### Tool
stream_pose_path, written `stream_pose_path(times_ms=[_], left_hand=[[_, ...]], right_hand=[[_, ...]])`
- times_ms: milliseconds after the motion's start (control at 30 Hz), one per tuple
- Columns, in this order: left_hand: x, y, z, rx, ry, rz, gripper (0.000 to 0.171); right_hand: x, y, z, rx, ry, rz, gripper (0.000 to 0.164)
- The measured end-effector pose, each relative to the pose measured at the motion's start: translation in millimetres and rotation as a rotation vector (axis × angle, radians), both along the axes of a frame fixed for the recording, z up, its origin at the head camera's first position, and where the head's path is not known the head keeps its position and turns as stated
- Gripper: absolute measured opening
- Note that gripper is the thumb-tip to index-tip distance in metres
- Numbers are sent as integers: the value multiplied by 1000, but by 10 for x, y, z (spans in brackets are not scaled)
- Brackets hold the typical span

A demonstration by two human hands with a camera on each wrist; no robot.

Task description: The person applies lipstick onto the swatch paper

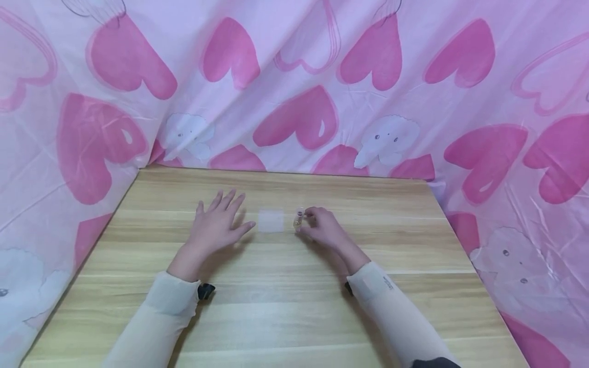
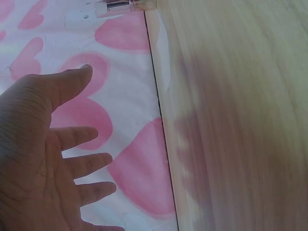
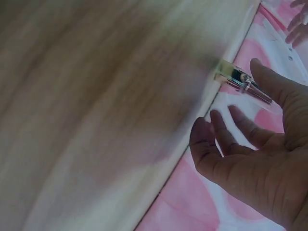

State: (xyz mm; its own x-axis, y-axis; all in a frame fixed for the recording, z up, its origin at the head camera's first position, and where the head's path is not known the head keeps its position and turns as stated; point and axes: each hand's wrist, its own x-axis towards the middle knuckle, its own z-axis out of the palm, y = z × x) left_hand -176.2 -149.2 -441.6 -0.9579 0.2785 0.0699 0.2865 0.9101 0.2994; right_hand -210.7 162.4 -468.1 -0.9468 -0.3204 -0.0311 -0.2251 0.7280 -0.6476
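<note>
A small clear perfume-like bottle (image 1: 298, 219) with a gold collar and a see-through cap stands upright on the wooden table. My right hand (image 1: 324, 227) is just to its right, thumb and fingers bent around a gap beside it. In the right wrist view the bottle (image 3: 233, 77) shows beyond the thumb, and a gap separates the fingers from it. To the bottle's left lies a thin, whitish square sheet (image 1: 271, 221). My left hand (image 1: 216, 225) hovers left of that sheet, fingers spread and holding nothing; its thumb points at the sheet's edge.
The wooden table (image 1: 276, 317) ends at a back edge against a pink curtain (image 1: 294, 30) printed with hearts and white animals. More of this cloth hangs along both sides. Dark wrist straps show under both sleeves.
</note>
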Motion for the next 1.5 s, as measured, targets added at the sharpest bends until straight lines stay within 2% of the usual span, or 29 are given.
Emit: stream_pose_path(times_ms=[133,233,400,667,900,1033,1167,1300,1367,1500], left_hand=[[6,25,1,-1,-1,-8,84],[5,47,11,6,4,-13,82],[-13,106,14,6,14,-32,81],[-38,395,28,-16,26,-147,79],[-16,588,-2,8,40,-228,75],[-1,618,-15,103,66,-289,73],[5,640,3,254,113,-393,69],[5,679,53,350,182,-481,59],[13,697,80,378,210,-493,53],[35,719,118,430,219,-474,40]], right_hand=[[-61,-41,-47,-22,-20,8,29],[-80,-63,-55,-22,-33,6,21],[-90,-86,-46,-18,-28,22,22],[-93,-94,-43,25,23,61,13],[-75,-98,-44,3,51,78,20],[-23,-86,17,-64,68,114,18],[60,-61,140,-137,99,218,15],[139,-55,271,-116,158,300,16],[174,-53,320,-91,187,321,16],[234,-52,379,-60,228,352,17]])
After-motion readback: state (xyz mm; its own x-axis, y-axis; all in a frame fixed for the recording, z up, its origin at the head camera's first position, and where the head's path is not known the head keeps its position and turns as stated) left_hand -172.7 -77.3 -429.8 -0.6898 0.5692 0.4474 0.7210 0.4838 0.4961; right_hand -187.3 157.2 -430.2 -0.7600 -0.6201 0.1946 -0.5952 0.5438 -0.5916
